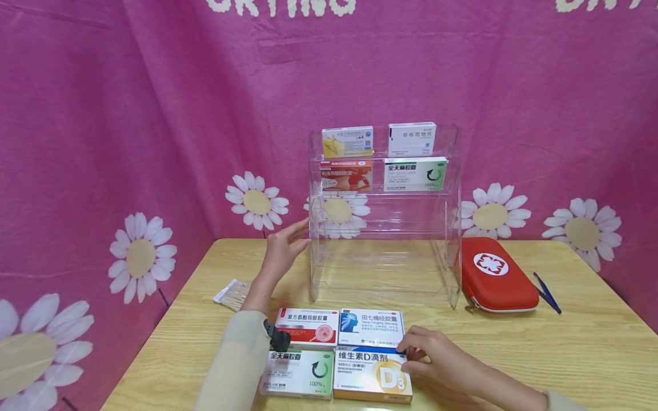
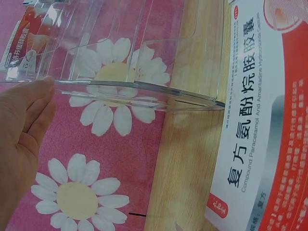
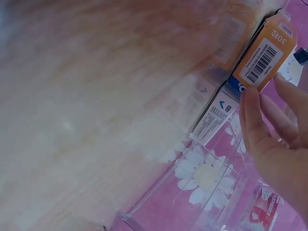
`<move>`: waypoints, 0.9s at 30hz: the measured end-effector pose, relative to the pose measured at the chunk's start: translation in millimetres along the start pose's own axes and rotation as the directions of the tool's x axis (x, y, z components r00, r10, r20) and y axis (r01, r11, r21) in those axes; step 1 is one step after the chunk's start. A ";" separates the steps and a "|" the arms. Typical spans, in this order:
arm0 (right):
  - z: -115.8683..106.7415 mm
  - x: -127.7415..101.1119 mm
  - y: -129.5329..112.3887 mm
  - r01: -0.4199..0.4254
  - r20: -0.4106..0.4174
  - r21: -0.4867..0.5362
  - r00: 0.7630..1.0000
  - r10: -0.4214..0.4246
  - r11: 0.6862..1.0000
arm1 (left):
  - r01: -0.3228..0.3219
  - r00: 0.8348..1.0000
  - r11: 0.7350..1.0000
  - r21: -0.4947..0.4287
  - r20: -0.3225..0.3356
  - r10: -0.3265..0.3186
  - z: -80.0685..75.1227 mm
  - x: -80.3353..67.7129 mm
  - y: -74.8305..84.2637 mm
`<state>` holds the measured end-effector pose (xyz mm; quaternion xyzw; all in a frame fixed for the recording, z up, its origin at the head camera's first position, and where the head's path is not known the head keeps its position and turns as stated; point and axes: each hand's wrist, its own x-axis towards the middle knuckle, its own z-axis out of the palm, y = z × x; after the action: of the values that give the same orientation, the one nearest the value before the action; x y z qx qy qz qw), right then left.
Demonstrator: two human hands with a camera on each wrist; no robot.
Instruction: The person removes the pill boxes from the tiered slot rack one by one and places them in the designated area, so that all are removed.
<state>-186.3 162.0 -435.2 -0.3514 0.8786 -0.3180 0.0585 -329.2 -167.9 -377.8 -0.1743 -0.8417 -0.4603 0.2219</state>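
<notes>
Vitamin-D box (image 1: 371, 377), near, meets right hand (image 1: 439, 355), pinch unclear; left hand (image 1: 281, 251), fingers extended, touches far rack (image 1: 454, 240). Likely grasping; lifting needs firm grip.

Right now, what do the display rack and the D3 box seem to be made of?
The display rack: probably clear, glossy plastic, perhaps acrylic, since the table shows through it. The D3 box: likely smooth cardboard, judging by printed faces and straight edges.

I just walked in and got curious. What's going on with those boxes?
Someone's right hand touches the D3 box, which lies on the table with three other boxes. The left hand is at the side of the clear rack. Four more boxes stand in its top two rows.
</notes>
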 end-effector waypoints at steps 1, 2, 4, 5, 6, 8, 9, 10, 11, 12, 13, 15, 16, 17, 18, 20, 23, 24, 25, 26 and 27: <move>-0.9 -0.6 0.1 -0.003 -0.005 0.003 1.000 0.003 1.000 | -0.004 1.000 1.000 0.001 0.002 0.004 0.2 0.3 0.3; -2.1 -1.3 0.2 -0.003 -0.016 0.007 1.000 0.003 1.000 | -0.006 1.000 1.000 0.000 0.004 0.006 0.3 0.7 0.7; -5.4 -2.1 1.2 0.045 -0.065 -0.013 0.997 -0.046 0.999 | -0.007 1.000 1.000 0.002 0.007 0.007 0.6 1.1 1.7; -7.4 -1.9 1.9 0.076 -0.097 -0.032 0.992 -0.079 0.997 | -0.007 1.000 1.000 0.004 0.009 0.007 0.6 1.2 2.1; -10.0 -1.3 2.7 0.116 -0.137 -0.060 0.983 -0.123 0.991 | -0.008 1.000 1.000 0.007 0.010 0.008 0.7 1.4 2.2; -17.0 1.4 4.9 0.182 -0.219 -0.145 0.953 -0.211 0.972 | -0.007 1.000 1.000 0.013 0.009 0.007 0.4 1.5 2.9; -21.3 3.9 6.1 0.203 -0.258 -0.195 0.933 -0.249 0.960 | -0.006 1.000 1.000 0.016 0.008 0.006 0.2 1.6 2.9; -26.1 7.1 7.5 0.215 -0.298 -0.243 0.911 -0.284 0.946 | -0.005 1.000 1.000 0.020 0.006 0.005 0.1 1.6 3.0; -32.2 10.0 8.6 0.209 -0.328 -0.272 0.897 -0.295 0.939 | -0.006 1.000 1.000 0.020 0.006 0.005 0.0 1.7 2.9; -38.7 13.2 9.9 0.201 -0.359 -0.301 0.882 -0.306 0.932 | -0.006 1.000 1.000 0.022 0.005 0.005 -0.1 1.8 2.8; -45.7 16.9 11.3 0.190 -0.387 -0.328 0.867 -0.316 0.925 | -0.005 1.000 1.000 0.021 0.005 0.005 -0.2 1.7 2.7; -60.7 25.1 14.1 0.165 -0.443 -0.370 0.833 -0.330 0.914 | 0.002 1.000 1.000 0.017 0.005 -0.002 -0.4 1.4 2.2; -68.6 29.4 15.8 0.159 -0.467 -0.387 0.815 -0.342 0.908 | 0.004 1.000 1.000 0.016 0.005 -0.004 -0.4 1.1 1.9; -76.9 33.7 17.2 0.150 -0.489 -0.399 0.800 -0.348 0.905 | 0.005 1.000 1.000 0.013 0.006 -0.005 -0.5 0.9 1.5; -85.0 38.8 18.9 0.145 -0.511 -0.415 0.780 -0.362 0.898 | 0.007 1.000 1.000 0.008 0.006 -0.007 -0.5 0.6 1.3; -101.0 48.2 21.4 0.130 -0.551 -0.437 0.743 -0.379 0.890 | 0.008 1.000 1.000 0.004 0.007 -0.008 -0.6 -0.1 0.8; -123.9 62.5 25.0 0.086 -0.606 -0.458 0.698 -0.381 0.885 | 0.004 1.000 1.000 -0.002 0.006 -0.004 -0.7 -0.5 0.1; -130.7 67.1 26.0 0.071 -0.622 -0.465 0.683 -0.383 0.882 | 0.002 1.000 1.000 -0.003 0.005 -0.002 -0.5 -0.6 -0.3; -137.1 71.4 26.9 0.052 -0.637 -0.470 0.671 -0.379 0.881 | 0.000 1.000 1.000 -0.002 0.005 0.000 -0.4 -0.7 -0.7; -143.1 75.4 27.7 0.033 -0.649 -0.473 0.663 -0.374 0.881 | 0.003 1.000 1.000 -0.003 0.004 -0.002 -0.1 -1.0 -1.0; -148.5 79.5 28.7 0.018 -0.660 -0.476 0.653 -0.371 0.880 | 0.001 1.000 1.000 -0.004 0.005 -0.001 0.1 -1.2 -1.4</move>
<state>-310.8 202.6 -325.4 -0.2920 0.8298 -0.2354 -0.4132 -329.0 -168.6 -379.5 -0.1754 -0.8415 -0.4617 0.2191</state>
